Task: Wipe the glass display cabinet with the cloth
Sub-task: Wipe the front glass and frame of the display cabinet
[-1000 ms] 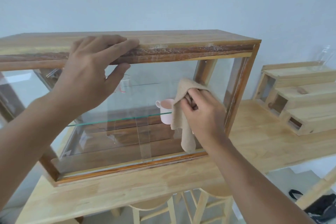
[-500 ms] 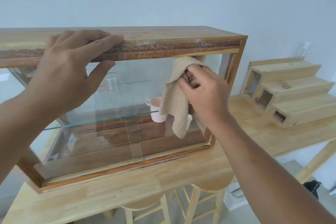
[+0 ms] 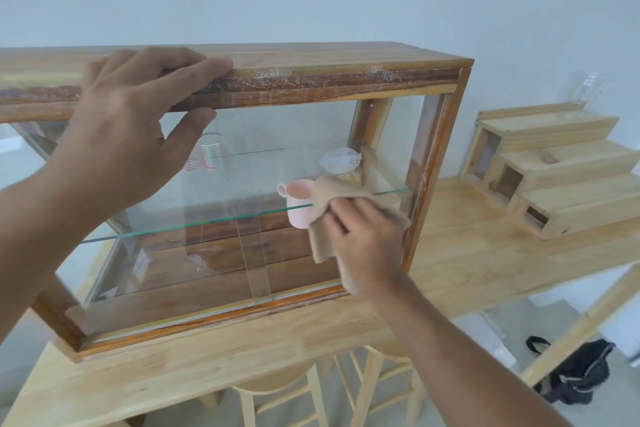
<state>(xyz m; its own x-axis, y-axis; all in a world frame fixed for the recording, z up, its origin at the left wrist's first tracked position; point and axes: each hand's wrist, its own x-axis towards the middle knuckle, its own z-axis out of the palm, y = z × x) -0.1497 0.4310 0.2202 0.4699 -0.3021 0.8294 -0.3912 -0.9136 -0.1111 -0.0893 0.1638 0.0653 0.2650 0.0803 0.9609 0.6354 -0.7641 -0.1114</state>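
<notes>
A wooden-framed glass display cabinet [image 3: 311, 80] stands on a light wooden table [image 3: 485, 253]. My left hand [image 3: 138, 135] rests on the cabinet's top front rail, fingers over the edge and thumb against the glass. My right hand [image 3: 367, 236] presses a beige cloth [image 3: 322, 215] flat against the front glass pane at its lower right, near the right post. Inside, a pink mug [image 3: 298, 201] stands on the glass shelf, partly hidden by the cloth, with a clear printed glass [image 3: 207, 156] further left.
A stepped wooden riser [image 3: 554, 177] sits on the table to the right of the cabinet, a clear glass [image 3: 585, 90] on it. Wooden stools [image 3: 277, 392] stand under the table. A black bag [image 3: 578, 371] lies on the floor at right.
My right hand has carried the cloth from the top right of the pane down to its lower right. My left hand stays on the top rail.
</notes>
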